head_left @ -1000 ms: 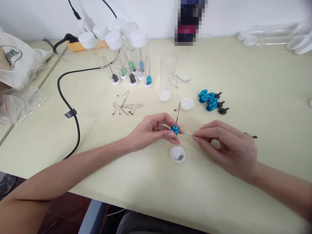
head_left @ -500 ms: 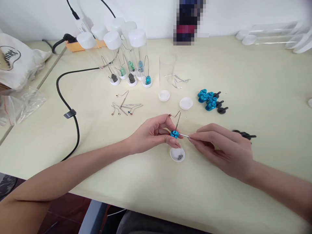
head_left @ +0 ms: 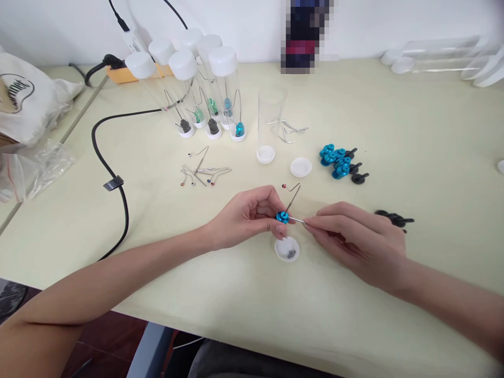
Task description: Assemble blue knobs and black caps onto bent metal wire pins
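Between the thumb and fingers of my left hand [head_left: 255, 218] is a shiny blue metal knob [head_left: 282, 217]. A thin bent wire [head_left: 293, 198] with a small red bead at its end rises from the knob, leaning right. My right hand [head_left: 358, 244] pinches a thin silver rod [head_left: 296, 219], whose far tip meets the knob's side. Where that tip sits exactly is too small to tell. Just below my left fingertips, a white cap [head_left: 280, 255] lies on the table, holding several tiny grey metal pieces [head_left: 292, 254].
Several blue knobs [head_left: 334, 157] and black thumb-shaped pieces [head_left: 359, 178] lie at right. Bent wires [head_left: 207, 170] lie left of centre, L-shaped metal pins [head_left: 289, 128] behind. An open clear tube [head_left: 271, 115] stands near capped tubes [head_left: 223, 73]. A black cable [head_left: 94, 131] crosses the left side.
The bent wire with the red bead has swung to the right and leans more. Both hands stay in nearly the same place, with the silver rod still at the knob.
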`<state>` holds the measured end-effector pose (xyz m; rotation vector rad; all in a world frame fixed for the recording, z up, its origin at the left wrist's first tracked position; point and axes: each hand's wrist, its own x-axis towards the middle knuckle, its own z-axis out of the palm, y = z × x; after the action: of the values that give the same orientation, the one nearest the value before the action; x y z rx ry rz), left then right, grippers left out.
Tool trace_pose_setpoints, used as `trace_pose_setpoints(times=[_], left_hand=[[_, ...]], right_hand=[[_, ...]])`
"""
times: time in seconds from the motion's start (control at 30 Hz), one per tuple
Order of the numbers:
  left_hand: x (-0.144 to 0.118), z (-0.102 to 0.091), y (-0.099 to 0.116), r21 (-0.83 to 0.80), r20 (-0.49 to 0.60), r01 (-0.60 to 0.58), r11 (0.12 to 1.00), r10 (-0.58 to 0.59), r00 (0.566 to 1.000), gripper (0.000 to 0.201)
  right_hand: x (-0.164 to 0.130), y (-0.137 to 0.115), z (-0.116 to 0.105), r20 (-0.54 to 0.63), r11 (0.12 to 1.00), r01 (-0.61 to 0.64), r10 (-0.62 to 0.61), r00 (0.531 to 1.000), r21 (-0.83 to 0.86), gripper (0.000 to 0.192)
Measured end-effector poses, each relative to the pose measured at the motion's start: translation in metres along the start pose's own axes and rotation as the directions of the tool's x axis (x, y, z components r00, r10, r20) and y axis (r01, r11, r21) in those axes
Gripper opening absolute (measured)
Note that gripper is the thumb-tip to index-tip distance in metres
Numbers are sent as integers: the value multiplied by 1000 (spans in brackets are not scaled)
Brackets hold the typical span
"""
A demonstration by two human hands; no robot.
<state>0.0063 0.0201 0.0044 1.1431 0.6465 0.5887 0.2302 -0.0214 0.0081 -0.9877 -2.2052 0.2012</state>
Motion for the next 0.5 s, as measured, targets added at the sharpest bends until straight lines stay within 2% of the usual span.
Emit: trace_pose_setpoints(times=[0.17,0.33,0.43,0.5], left_hand=[[0,2,-1,60,-62,-19,998,22,998,18],[-1,3,-2,119,-89,-28,993,39,995,18],[-2,2,-4,167,-103,-30,985,48,994,16],[-2,2,-5,192,-112,-35,981,57,992,16]], right_hand=[[-1,1,1,-7,1000,11,-11,1000,-17,19],[-1,1,1,15,998,-34,33,999,57,18],[1,0,1,73,966,-161,149,986,204,15],[3,-1,0,167,882,-312,269,949,353,11]])
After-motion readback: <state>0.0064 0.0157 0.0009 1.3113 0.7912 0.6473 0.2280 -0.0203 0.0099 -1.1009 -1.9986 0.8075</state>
